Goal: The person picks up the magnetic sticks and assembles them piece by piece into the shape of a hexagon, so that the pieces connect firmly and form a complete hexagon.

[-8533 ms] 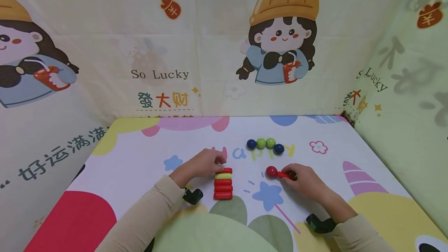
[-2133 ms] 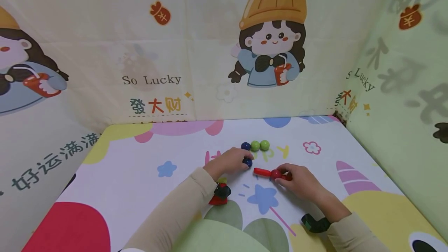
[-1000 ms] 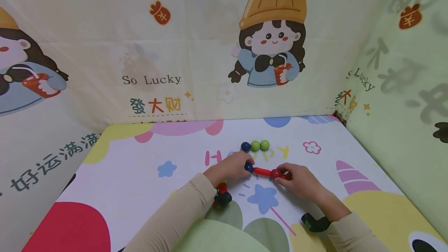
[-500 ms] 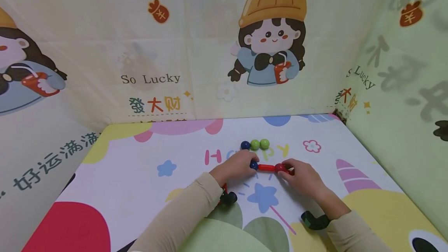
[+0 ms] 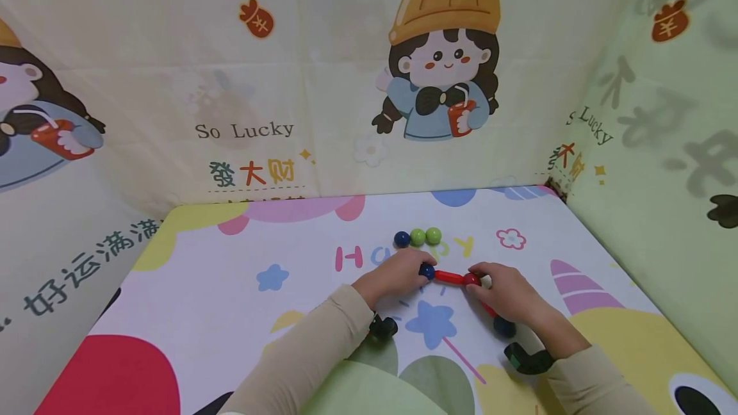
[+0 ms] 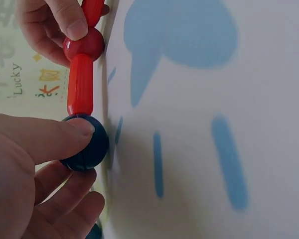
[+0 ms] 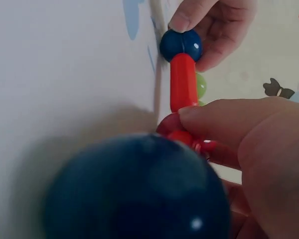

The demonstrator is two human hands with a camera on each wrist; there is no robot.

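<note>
In the head view my left hand [image 5: 394, 276] pinches a dark blue ball [image 5: 426, 271] between thumb and fingers. The ball touches one end of a red rod [image 5: 448, 277]; a red ball [image 5: 471, 279] sits at the rod's other end. My right hand [image 5: 513, 293] pinches that red ball. From it a second red rod slants toward me, with another dark blue ball [image 5: 504, 326] at its end. This ball looms large in the right wrist view [image 7: 139, 189]. The left wrist view shows the left thumb pressed on its blue ball [image 6: 92, 144].
Behind the left hand stand one dark blue ball [image 5: 401, 239] and two green balls [image 5: 425, 236] in a row. The left forearm [image 5: 317, 351] hides the spot where loose rods lay. The printed tabletop [image 5: 219, 300] meets a cloth backdrop [image 5: 340, 82].
The left hand brought a blue ball from the back row to the red rod's free end. Both hands then shifted the joined pieces slightly right, and the second rod's blue ball came into view.
</note>
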